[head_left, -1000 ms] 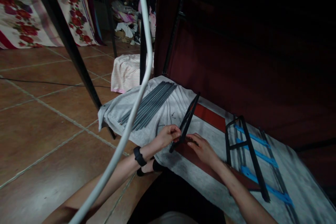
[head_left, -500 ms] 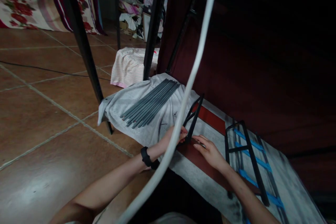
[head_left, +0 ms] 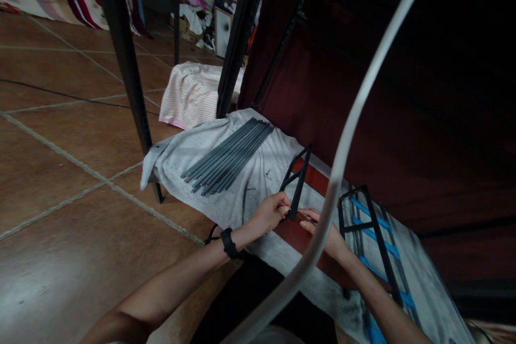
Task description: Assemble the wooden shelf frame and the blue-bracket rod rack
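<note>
A black metal frame [head_left: 299,189] stands over a red-brown board [head_left: 293,237]. My left hand [head_left: 274,210] is closed in a pinch right beside the frame's near lower corner; whatever small thing it pinches is too small to name. On the other side of that corner, my right hand [head_left: 328,234] has its fingers together, pointing at the frame. A thin dark sliver shows by its fingertips, its kind unclear. A pale blurred cable [head_left: 365,86] crosses in front of part of that hand. A small screw [head_left: 250,188] lies on the grey cloth [head_left: 213,207] to the left.
A bundle of grey tubes [head_left: 229,158] rests on the cloth. To the right, another black frame [head_left: 377,231] stands beside dark rods tied with blue strips [head_left: 373,233]. Black table legs [head_left: 124,59] rise at the left. A striped cloth [head_left: 191,94] covers something behind.
My view has shifted slightly, and the pale cable has swung right, now crossing my right hand instead of my left wrist. Both hands stay at the frame's corner.
</note>
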Tool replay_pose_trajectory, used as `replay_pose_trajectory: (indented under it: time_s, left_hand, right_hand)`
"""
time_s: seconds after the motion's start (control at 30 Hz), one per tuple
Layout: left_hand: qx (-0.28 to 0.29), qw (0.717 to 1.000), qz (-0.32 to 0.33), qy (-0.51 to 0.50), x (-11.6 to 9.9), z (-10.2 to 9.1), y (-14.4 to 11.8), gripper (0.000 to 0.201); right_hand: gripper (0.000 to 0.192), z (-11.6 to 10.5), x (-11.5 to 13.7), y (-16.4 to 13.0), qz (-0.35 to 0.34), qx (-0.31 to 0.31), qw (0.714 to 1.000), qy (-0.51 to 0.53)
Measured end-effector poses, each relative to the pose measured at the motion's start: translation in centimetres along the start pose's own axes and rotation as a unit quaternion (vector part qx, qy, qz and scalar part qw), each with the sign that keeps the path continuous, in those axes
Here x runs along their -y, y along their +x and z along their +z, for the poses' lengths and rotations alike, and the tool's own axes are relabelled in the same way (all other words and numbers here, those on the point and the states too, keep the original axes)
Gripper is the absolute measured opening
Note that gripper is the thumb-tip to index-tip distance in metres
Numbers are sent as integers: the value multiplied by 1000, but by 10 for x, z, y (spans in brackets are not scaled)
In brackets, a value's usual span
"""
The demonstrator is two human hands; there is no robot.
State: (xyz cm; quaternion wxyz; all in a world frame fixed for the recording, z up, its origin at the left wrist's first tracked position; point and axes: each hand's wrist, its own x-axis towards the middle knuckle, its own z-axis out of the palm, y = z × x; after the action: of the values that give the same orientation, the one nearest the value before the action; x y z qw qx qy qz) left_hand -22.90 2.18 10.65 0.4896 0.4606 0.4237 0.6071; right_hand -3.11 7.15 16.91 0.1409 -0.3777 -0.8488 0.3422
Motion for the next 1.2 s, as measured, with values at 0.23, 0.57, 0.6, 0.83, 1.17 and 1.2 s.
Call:
replay_pose_trajectory:
  time_s: [0.23, 0.57, 0.6, 0.83, 1.17, 1.2]
  left_hand:
    - [58, 986, 83, 133, -9, -17, -2, 7]
    - [26, 999, -38, 0, -1, -11, 7, 22]
    - [34, 999, -40, -1, -1, -12, 7, 21]
    - [56, 986, 58, 145, -13, -21, 4, 6]
    - [33, 995, -34, 83, -14, -15, 4, 27]
    - [36, 995, -30, 85, -15, -15, 3, 26]
  right_hand:
    - [25, 5, 5, 1, -7, -12, 1000, -14]
    - [25, 12, 11, 3, -26, -31, 999, 4]
    - [25, 12, 10, 3, -25, -33, 999, 5]
    - [28, 13, 10, 6, -3, -37, 999, -17]
    - [26, 12, 24, -4, -17, -43, 994, -94]
    - [25, 11, 25, -6, -11, -42, 992, -116]
